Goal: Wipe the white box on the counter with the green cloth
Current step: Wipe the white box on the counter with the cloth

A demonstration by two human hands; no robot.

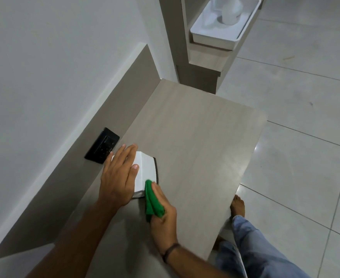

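Observation:
A small white box (145, 171) with a dark base edge sits on the wooden counter (195, 137) near the wall. My left hand (117, 175) lies flat on top of the box, fingers spread, holding it down. My right hand (163, 215) is closed around a bunched green cloth (152, 201). The cloth's upper end touches the box's near right corner. Much of the box's top is hidden under my left hand.
A black wall socket (102, 145) is set in the backsplash just left of the box. A white tray (223, 35) holding a white bottle (231, 11) rests on a shelf at the far end. My bare foot (237, 205) and jeans leg stand on the tiled floor at right.

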